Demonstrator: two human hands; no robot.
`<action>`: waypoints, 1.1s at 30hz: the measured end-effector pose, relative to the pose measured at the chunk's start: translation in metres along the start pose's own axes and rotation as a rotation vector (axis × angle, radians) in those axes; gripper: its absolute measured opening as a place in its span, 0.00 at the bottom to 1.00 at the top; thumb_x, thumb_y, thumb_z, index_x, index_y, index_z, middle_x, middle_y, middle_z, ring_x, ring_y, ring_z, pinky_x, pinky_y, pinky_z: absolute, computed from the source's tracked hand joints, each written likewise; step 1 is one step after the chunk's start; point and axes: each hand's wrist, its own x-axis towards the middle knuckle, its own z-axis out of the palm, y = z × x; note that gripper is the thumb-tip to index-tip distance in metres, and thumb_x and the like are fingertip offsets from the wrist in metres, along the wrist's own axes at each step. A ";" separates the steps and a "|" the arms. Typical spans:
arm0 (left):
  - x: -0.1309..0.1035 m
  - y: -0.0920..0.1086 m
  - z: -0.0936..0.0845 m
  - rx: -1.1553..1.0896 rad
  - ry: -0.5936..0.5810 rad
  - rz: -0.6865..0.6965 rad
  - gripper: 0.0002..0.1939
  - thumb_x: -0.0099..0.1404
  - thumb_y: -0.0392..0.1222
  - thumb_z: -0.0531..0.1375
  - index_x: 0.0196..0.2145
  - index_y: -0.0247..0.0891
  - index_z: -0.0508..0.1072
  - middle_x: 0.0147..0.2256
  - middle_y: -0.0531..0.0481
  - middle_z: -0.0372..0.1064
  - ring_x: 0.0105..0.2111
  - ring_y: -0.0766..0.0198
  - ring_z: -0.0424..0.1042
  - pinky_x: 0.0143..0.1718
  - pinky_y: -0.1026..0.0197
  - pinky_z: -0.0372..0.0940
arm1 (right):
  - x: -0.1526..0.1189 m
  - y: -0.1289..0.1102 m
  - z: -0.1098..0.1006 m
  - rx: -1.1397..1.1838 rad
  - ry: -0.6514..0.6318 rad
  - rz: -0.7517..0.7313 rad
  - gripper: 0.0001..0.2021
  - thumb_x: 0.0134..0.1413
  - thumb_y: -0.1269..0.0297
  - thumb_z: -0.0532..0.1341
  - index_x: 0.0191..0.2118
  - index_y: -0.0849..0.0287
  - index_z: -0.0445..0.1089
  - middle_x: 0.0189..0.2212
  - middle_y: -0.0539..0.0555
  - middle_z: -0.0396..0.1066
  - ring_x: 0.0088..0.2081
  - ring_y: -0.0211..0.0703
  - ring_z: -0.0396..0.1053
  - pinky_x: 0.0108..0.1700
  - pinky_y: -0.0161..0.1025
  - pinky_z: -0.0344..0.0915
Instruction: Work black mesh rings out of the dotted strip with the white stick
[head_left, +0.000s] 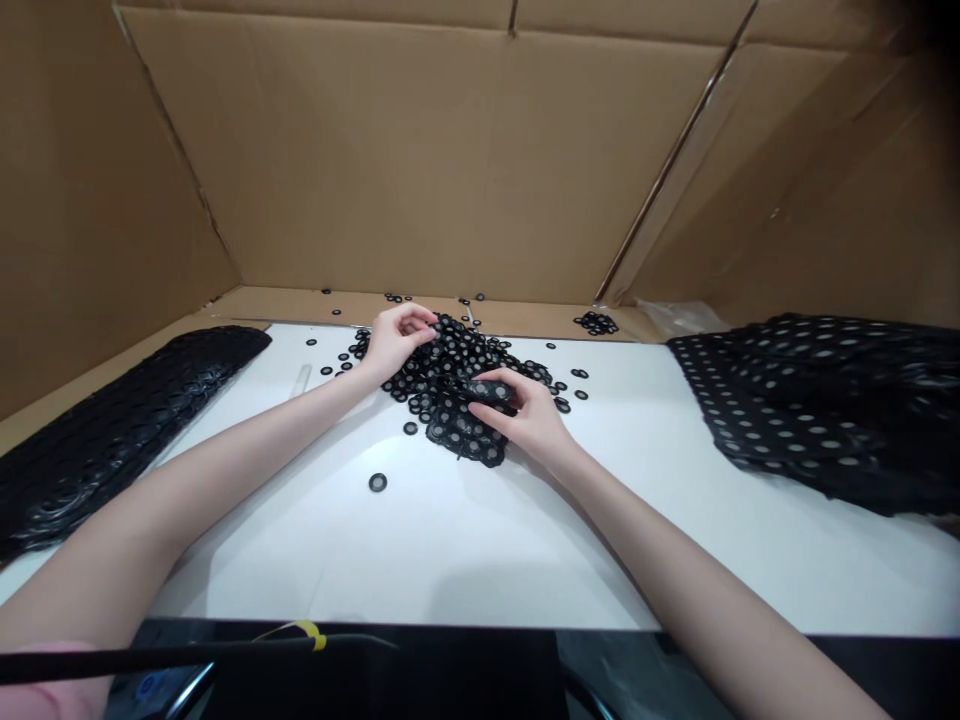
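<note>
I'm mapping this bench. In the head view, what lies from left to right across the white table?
Black sheet of rings → left hand → pile of black rings → right hand → punched black sheets.

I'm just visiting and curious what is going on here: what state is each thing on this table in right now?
Left hand: fingers curled, pinching at the far edge of the pile.
Right hand: fingers closed on a small dark piece.
Pile of black rings: heaped loosely at the table's centre.
Single ring: lying flat, apart from the pile.
Left black sheet: lying flat.
Right punched sheet: crumpled, full of holes.
</note>
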 end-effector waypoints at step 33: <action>-0.058 0.025 0.039 0.240 -0.275 0.481 0.09 0.67 0.35 0.54 0.41 0.35 0.73 0.36 0.47 0.72 0.37 0.63 0.71 0.41 0.61 0.66 | 0.008 0.012 -0.006 -0.259 0.064 -0.110 0.12 0.47 0.57 0.64 0.33 0.61 0.74 0.22 0.50 0.70 0.22 0.36 0.60 0.27 0.34 0.57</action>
